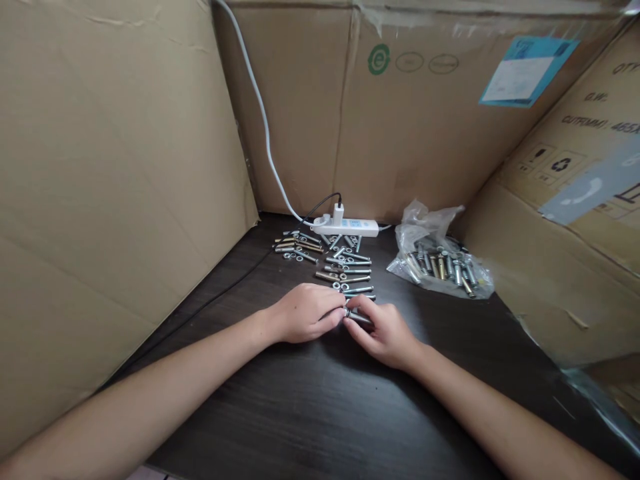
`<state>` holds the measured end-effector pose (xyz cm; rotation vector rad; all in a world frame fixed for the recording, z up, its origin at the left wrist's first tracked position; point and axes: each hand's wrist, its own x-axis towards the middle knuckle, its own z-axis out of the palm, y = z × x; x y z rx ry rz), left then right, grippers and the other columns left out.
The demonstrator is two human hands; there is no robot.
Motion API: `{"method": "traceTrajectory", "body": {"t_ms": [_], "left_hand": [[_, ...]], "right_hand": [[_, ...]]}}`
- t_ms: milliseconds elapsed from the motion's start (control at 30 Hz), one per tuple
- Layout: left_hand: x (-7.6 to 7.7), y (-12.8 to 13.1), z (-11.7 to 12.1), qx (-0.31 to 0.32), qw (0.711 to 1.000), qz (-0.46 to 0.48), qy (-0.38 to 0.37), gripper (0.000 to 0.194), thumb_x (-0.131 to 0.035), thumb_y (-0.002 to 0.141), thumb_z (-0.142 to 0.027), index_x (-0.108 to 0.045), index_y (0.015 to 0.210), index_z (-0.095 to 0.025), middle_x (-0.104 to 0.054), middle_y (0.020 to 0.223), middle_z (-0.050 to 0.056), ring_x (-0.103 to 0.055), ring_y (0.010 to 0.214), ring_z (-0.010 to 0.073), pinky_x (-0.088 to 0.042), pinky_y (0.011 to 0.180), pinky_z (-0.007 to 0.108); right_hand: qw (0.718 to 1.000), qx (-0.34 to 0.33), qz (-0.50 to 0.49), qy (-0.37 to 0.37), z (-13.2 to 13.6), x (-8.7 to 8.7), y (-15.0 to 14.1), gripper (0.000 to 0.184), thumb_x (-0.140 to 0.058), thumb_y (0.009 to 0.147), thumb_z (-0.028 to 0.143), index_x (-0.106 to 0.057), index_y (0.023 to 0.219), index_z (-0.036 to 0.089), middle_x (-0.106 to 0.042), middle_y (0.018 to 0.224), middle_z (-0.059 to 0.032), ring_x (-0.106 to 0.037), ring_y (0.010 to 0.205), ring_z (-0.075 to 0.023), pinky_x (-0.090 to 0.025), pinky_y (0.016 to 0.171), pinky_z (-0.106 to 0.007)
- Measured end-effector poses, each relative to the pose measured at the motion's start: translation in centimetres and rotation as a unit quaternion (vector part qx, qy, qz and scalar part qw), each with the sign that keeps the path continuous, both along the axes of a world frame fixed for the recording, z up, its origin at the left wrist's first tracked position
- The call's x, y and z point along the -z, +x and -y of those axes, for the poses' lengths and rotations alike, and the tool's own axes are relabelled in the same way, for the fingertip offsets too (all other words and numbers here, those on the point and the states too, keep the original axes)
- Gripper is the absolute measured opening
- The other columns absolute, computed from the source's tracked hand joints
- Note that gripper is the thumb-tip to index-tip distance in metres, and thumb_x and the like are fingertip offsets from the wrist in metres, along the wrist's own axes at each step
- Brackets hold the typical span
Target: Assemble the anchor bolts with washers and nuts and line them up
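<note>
My left hand (304,312) and my right hand (384,333) meet at the middle of the dark wooden table (320,413). Both are closed in a pinch on one metal bolt (356,317) that lies between their fingertips. The left fingers grip its end, where a small nut or washer sits; I cannot tell which. The right fingers hold the shaft. Just beyond the hands lie several loose bolts, nuts and washers (340,263), spread in rows.
A clear plastic bag of bolts (440,267) lies at the right. A white power strip (345,227) with a plugged-in adapter and white cable (260,113) sits at the back. Cardboard boxes (100,187) wall in the table on the left, back and right.
</note>
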<state>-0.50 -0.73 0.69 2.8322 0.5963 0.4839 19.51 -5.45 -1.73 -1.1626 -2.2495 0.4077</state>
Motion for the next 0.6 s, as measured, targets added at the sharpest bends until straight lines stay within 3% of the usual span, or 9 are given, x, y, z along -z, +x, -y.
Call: {"method": "traceTrajectory", "body": {"t_ms": [267,600], "left_hand": [[-0.13,-0.36,0.19,-0.009,0.997,0.075,-0.007,0.016,-0.039,0.088,-0.022,-0.046,0.102,-0.017,-0.056,0.09,0.004,-0.053,0.076,0.0161,-0.044,0.07,0.027],[0.01,-0.23,0.24,0.004,0.998,0.062,0.003,0.017,-0.041,0.088,-0.019,-0.047,0.104,-0.018,-0.055,0.092,0.004,-0.054,0.079,0.0159,-0.045,0.071,0.028]], "right_hand": [[0.999,0.006,-0.034,-0.011,-0.11,0.1,-0.01,0.013,-0.049,0.088,0.029,-0.053,0.097,0.02,-0.063,0.067,0.0005,-0.055,0.052,-0.0122,-0.039,0.054,-0.022],[0.998,0.004,-0.058,-0.012,-0.2,0.36,0.08,0.012,-0.05,0.088,0.029,-0.053,0.095,0.02,-0.059,0.065,0.0018,-0.053,0.051,-0.0114,-0.039,0.053,-0.021]]}}
